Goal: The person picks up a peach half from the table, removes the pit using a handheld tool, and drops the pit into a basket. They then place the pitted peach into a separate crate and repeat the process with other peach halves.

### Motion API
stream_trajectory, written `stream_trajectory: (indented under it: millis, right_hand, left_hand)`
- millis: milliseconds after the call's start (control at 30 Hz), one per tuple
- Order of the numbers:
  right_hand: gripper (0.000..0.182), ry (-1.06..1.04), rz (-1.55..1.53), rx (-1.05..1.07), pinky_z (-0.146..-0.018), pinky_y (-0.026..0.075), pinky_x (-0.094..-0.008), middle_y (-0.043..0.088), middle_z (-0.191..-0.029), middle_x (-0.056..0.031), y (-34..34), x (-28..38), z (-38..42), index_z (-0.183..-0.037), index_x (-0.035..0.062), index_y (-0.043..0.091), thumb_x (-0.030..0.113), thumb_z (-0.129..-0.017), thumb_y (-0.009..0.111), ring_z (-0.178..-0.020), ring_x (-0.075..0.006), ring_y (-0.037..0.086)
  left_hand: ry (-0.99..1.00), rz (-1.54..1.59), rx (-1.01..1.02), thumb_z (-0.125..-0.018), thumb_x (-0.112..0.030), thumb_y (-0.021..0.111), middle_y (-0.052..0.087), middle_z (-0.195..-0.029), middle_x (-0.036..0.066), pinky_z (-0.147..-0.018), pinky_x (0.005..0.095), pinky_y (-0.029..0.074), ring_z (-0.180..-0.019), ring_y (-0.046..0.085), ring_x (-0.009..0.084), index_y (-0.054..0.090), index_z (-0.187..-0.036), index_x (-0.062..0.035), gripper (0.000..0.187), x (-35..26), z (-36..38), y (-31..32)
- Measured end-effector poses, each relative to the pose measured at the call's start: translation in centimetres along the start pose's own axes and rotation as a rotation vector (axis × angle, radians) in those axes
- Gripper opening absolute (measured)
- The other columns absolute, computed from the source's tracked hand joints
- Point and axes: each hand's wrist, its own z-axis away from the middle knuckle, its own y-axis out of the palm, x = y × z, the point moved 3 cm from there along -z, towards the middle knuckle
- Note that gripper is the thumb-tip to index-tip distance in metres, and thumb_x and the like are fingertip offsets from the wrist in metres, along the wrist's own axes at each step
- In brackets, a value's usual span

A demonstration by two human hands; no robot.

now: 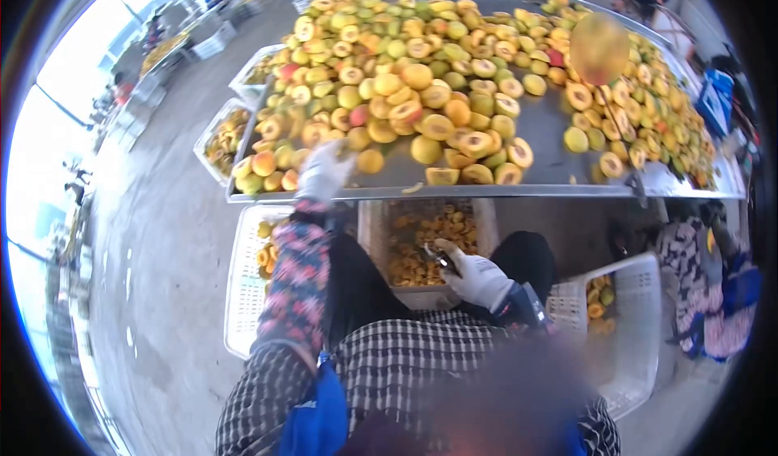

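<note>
My left hand [327, 171], in a white glove, reaches over the near edge of the metal table [389, 190], beside the yellow peaches [263, 163]. Its fingers are blurred, so whether they grip a fruit cannot be made out. Many peach halves [438, 126] lie heaped on the table, several cut side up with the brown stone or hollow showing. Lower down, my right hand [480, 279], also gloved, is closed around a small metal hand tool [442, 259]. This hand is above a crate [369, 241] holding orange peach pieces [433, 237].
A white basket [235, 294] stands at my left with fruit inside, and another white basket [644, 326] leans at my right. More filled crates [212, 136] sit by the table's left end. A blue container [715, 104] is at the far right.
</note>
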Motion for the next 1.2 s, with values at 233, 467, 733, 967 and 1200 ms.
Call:
stream_trajectory:
  millis: [233, 467, 733, 967, 1200]
  right_hand:
    - [0.059, 0.023, -0.003, 0.056, -0.081, 0.049, -0.0459, 0.065, -0.097, -0.0264, -0.6, 1.5, 0.3, -0.144, 0.0110, 0.032, 0.025, -0.092, 0.055, -0.092, -0.0418, 0.063]
    - [0.052, -0.202, -0.185, -0.243, -0.075, 0.049, -0.0461, 0.064, -0.094, -0.0266, -0.8, 1.8, -0.3, -0.138, 0.0060, 0.037, 0.016, -0.091, 0.058, -0.089, -0.0450, 0.062]
    - [0.037, -0.363, -0.083, -0.498, -0.063, 0.048, -0.0514, 0.064, -0.081, -0.0241, -4.5, 8.0, -3.1, -0.120, 0.0012, 0.044, 0.021, -0.092, 0.057, -0.075, -0.0442, 0.062]
    - [0.032, -0.199, 0.100, -0.467, -0.065, 0.050, -0.0514, 0.065, -0.081, -0.0238, -3.3, 8.1, -3.2, -0.113, 0.0025, 0.046, 0.025, -0.093, 0.055, -0.074, -0.0428, 0.063]
    - [0.038, -0.371, -0.075, -0.291, -0.068, 0.049, -0.0449, 0.063, -0.087, -0.0267, -3.0, 5.0, -3.0, -0.121, -0.0011, 0.044, 0.019, -0.092, 0.058, -0.082, -0.0417, 0.063]
  left_hand:
    - [-0.005, -0.161, 0.332, -0.080, -0.033, 0.068, 0.063, -0.111, 0.017, -0.093, 0.0418, 0.047, -0.106, 0.060, 0.0333, 0.064, -0.117, -0.0173, 0.041, -1.5, -1.8, 8.3]
    - [-0.505, 1.305, 0.137, -0.093, -0.034, 0.053, 0.067, -0.100, 0.011, -0.061, 0.0329, 0.054, -0.079, 0.067, 0.0255, 0.061, -0.115, -0.0078, 0.035, -1.3, -0.1, 5.1]
    - [-0.570, 1.797, 0.142, -0.100, -0.054, 0.036, 0.065, -0.103, 0.016, -0.076, 0.0376, 0.056, -0.086, 0.065, 0.0270, 0.054, -0.117, -0.0018, 0.058, -10.4, 6.0, 2.8]
    - [-0.450, 1.586, 0.153, -0.100, -0.052, 0.040, 0.065, -0.096, 0.016, -0.076, 0.0347, 0.055, -0.086, 0.065, 0.0233, 0.059, -0.107, -0.0013, 0.054, -12.3, 7.5, 3.1]
    - [-0.526, 1.727, 0.449, -0.100, -0.046, 0.045, 0.066, -0.089, 0.015, -0.072, 0.0337, 0.053, -0.081, 0.065, 0.0229, 0.062, -0.093, -0.0011, 0.048, -12.8, 7.9, 3.1]
